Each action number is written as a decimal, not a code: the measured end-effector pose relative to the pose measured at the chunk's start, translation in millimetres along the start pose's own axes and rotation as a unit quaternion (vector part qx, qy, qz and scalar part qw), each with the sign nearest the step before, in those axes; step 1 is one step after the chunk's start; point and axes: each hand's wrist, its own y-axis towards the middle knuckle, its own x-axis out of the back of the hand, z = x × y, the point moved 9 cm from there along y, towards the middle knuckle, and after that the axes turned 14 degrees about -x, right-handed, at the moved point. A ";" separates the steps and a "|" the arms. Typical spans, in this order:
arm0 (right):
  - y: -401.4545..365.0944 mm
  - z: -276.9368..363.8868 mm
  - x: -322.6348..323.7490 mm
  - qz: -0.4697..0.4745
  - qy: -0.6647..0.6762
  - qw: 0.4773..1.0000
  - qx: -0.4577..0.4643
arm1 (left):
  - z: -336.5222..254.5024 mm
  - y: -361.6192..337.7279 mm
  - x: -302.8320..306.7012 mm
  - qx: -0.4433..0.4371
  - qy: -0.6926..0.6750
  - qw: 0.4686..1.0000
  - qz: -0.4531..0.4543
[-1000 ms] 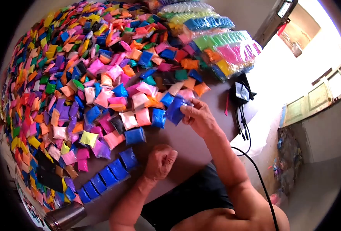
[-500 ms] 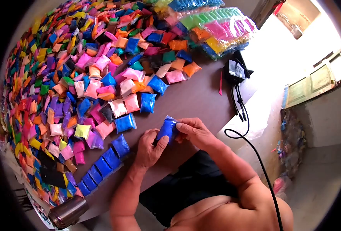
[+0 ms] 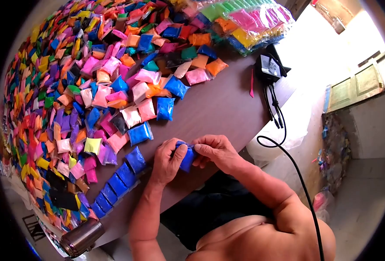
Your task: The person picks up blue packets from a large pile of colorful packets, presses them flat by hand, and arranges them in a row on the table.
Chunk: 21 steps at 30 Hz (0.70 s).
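Between both hands, over the table's near edge, is a small blue packet (image 3: 186, 161) in clear plastic. My left hand (image 3: 168, 161) grips its left side, thumb on top. My right hand (image 3: 216, 152) pinches the packet's upper right part; some of its fingers are hidden behind. To the left of my left hand, a slanting row of several blue packets (image 3: 125, 174) lies on the table (image 3: 210, 111). Just beyond the hands are a single blue packet (image 3: 140, 133) and another blue packet (image 3: 165, 108), at the edge of the pile.
A large pile of colourful packets (image 3: 101, 95) covers the left and far table. Bundled packets (image 3: 257, 24) in clear bags lie at the far end. A black device (image 3: 269, 68) with cables and a red strip (image 3: 251, 87) sit right. A metal cup (image 3: 82, 237) stands at the lower left.
Both hands have turned the blue packet so its top edge is now covered by the fingers, and my right hand has moved slightly closer over it. The view has shifted a little.
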 end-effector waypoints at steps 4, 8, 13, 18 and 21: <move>1.2 -3.7 2.8 -0.012 0.002 1.000 0.010 | 5.4 -1.7 -0.9 0.012 -0.008 1.000 0.001; -0.2 -3.5 7.8 -0.045 0.041 0.998 0.024 | -2.2 0.0 -0.4 0.022 -0.047 0.999 0.008; -5.7 3.1 11.6 -0.049 0.055 0.997 0.030 | 0.5 -0.6 0.0 0.040 -0.022 0.999 0.012; -2.5 0.6 12.3 0.038 0.126 0.991 -0.039 | 5.5 -3.3 -0.7 0.072 -0.039 0.997 0.015; 1.6 -0.9 18.4 0.020 0.089 0.995 -0.031 | 0.6 -0.4 -1.4 0.062 -0.029 0.997 0.040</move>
